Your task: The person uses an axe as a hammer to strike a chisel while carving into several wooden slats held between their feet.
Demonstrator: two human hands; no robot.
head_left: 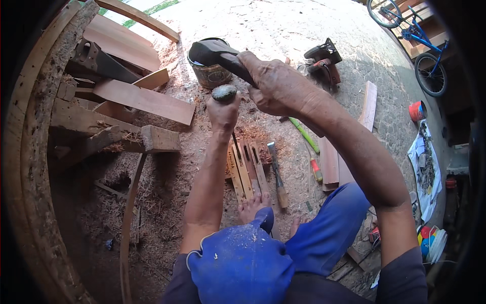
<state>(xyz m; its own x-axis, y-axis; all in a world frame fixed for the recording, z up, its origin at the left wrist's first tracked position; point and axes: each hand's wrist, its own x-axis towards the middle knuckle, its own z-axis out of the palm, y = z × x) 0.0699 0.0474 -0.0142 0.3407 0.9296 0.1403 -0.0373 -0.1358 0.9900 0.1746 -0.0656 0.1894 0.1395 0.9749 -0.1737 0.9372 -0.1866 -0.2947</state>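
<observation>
My left hand [223, 114] is closed around the handle of an upright chisel [235, 143], whose rounded handle end shows above the fist. The blade points down to slotted wooden strips [242, 172] lying side by side on the ground. My bare foot [254, 206] presses on the near end of these strips. Raised to the right, my right hand [276, 86] grips the handle of a dark, broad-headed mallet [210, 52]; its head hangs above and beyond the chisel's handle, apart from it. A second chisel [277, 175] with a wooden handle lies right of the strips.
A bucket [211, 77] stands beyond my hands. Left are a wooden bench [101, 121], boards and a handsaw [104, 65]. Right lie a green stick [305, 135], a red-and-yellow-handled tool [316, 169], planks [330, 164] and a power tool [325, 63]. A blue bicycle [420, 38] stands far right.
</observation>
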